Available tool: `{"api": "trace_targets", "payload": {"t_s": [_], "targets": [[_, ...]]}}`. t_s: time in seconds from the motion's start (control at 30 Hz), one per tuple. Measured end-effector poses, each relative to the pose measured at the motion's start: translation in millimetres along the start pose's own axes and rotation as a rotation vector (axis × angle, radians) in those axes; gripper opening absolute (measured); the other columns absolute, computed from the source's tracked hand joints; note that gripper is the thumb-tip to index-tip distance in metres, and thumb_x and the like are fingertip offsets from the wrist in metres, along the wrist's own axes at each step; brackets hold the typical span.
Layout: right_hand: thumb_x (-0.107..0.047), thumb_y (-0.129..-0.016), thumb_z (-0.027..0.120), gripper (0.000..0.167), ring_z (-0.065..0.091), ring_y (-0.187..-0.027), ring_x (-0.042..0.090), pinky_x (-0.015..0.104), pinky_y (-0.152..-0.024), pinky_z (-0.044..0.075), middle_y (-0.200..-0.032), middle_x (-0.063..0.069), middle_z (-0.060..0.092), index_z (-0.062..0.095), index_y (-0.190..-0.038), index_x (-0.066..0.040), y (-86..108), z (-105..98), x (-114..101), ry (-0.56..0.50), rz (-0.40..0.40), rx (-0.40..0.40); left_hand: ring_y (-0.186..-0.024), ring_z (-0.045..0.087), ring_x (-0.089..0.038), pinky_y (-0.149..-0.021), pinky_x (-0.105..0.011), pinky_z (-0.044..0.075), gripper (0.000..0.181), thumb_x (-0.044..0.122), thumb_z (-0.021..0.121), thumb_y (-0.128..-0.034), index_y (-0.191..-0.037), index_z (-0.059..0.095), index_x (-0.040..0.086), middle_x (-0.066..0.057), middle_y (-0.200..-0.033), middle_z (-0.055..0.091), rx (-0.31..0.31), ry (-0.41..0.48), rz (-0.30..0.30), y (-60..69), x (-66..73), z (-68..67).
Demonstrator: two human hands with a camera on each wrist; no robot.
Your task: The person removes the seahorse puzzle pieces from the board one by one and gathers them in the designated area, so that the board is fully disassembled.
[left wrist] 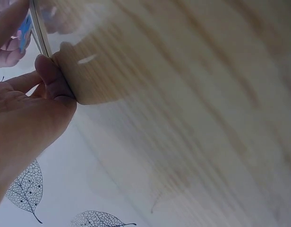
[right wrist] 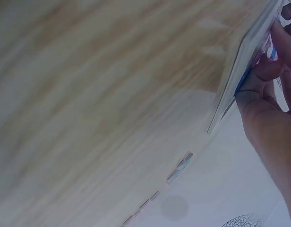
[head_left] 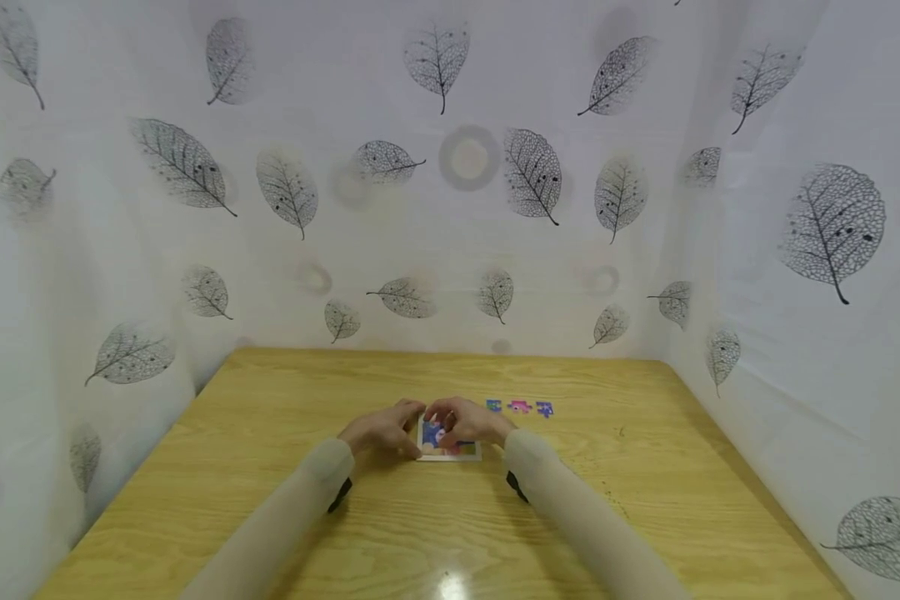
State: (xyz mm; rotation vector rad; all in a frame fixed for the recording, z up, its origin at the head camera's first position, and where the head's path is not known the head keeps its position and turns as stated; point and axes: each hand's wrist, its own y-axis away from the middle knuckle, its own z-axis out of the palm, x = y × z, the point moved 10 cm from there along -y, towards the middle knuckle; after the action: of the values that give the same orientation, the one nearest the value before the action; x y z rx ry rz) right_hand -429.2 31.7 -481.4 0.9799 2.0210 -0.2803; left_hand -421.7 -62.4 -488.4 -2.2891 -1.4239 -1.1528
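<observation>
A small puzzle board (head_left: 450, 457) with a pale frame and a colourful picture lies flat on the table. My left hand (head_left: 384, 428) holds its left edge, thumb at the near corner and fingers toward the far one; the thumb also meets the board (left wrist: 40, 30) in the left wrist view. Over the board, my right hand (head_left: 471, 419) has its thumb and fingers bent down, pinching a blue piece (left wrist: 25, 32) seen tilted in the left wrist view. The fingers hide part of the picture and most of that piece.
Three loose puzzle pieces lie in a row beyond the board to the right: a blue-green one (head_left: 493, 405), a pink one (head_left: 520, 407) and a blue one (head_left: 544, 409). Leaf-patterned white curtains (head_left: 435, 217) surround the wooden table (head_left: 270, 400) at the back and sides.
</observation>
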Motion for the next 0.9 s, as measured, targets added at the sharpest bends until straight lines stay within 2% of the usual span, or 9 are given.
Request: {"api": "trace_targets", "payload": {"t_s": [0.13,0.23,0.37,0.7,0.9], "targets": [[0.0,-0.088,0.068,0.041,0.06,-0.093,0.015,0.031,-0.078,0.056,-0.11,0.006,0.063,0.061,-0.127,-0.011,1.3,-1.8,1.2,-0.002,-0.015,0.01,-0.115,0.046,-0.025,-0.107,-0.049,0.039,0.081,0.012,0.082,-0.0758,-0.145,0.04,0.005,-0.01,-0.133,0.044,0.007,-0.005,-0.002,-0.7,-0.5,-0.4],[-0.005,-0.092,0.065,0.036,0.061,-0.094,0.015,0.031,-0.078,0.055,-0.108,0.005,0.065,0.063,-0.127,-0.013,1.5,-4.1,1.2,0.027,-0.025,0.027,-0.113,0.046,-0.025,-0.106,-0.049,0.04,0.08,0.011,0.082,-0.0758,-0.144,0.042,0.005,-0.009,-0.132,0.045,0.013,-0.003,0.001,-1.0,0.4,-1.2],[-0.009,-0.094,0.063,0.033,0.062,-0.091,0.015,0.031,-0.077,0.055,-0.105,0.004,0.068,0.065,-0.126,-0.015,0.9,-7.6,1.8,0.053,-0.022,0.058,-0.115,0.046,-0.026,-0.106,-0.049,0.039,0.079,0.012,0.082,-0.076,-0.144,0.042,0.005,-0.01,-0.134,0.044,0.016,-0.001,-0.004,-0.8,-0.5,-1.8],[-0.01,-0.095,0.061,0.026,0.061,-0.075,0.014,0.028,-0.066,0.053,-0.094,0.004,0.068,0.07,-0.119,-0.016,-0.9,-9.5,8.0,-0.014,0.018,0.082,-0.12,0.044,-0.027,-0.108,-0.049,0.038,0.082,0.012,0.081,-0.0775,-0.147,0.038,0.007,-0.011,-0.143,0.04,0.004,0.041,-0.01,1.1,-2.1,1.1],[-0.009,-0.096,0.06,0.026,0.064,-0.08,0.014,0.029,-0.071,0.056,-0.099,0.004,0.069,0.069,-0.12,-0.013,0.0,-11.9,6.4,-0.056,0.031,0.082,-0.132,0.039,-0.032,-0.114,-0.052,0.033,0.084,0.013,0.081,-0.0778,-0.149,0.037,0.007,-0.011,-0.149,0.035,0.004,0.029,-0.024,1.0,-2.4,-0.2]]}}
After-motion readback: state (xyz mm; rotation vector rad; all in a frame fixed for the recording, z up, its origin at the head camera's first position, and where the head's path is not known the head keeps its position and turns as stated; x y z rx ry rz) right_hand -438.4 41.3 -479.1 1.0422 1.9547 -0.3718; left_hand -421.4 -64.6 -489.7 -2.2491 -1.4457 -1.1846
